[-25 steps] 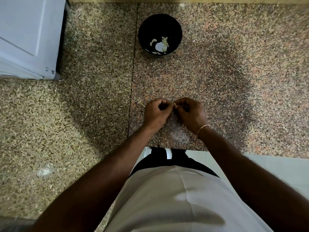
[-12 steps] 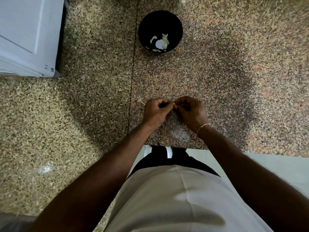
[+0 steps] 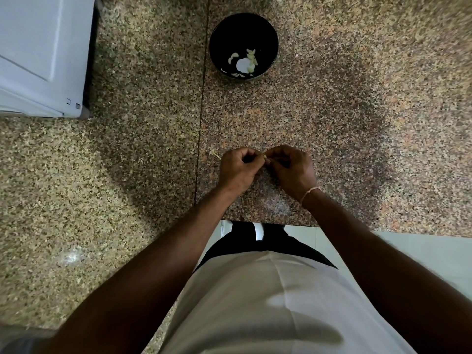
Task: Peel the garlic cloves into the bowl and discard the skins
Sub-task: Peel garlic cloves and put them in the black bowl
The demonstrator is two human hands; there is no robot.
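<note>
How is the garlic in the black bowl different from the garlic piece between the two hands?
The garlic in the bowl is several pale pieces lying loose on the dark bottom, touched by nothing; the piece between the hands is one small bit, mostly hidden, pinched by the left hand and right hand. The bowl garlic lies far across the counter; the pinched piece is near the person. Both look pale.

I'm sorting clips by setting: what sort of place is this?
Most likely a home kitchen: a speckled granite counter, a black bowl holding peeled garlic cloves, and a white appliance beside it.
</note>
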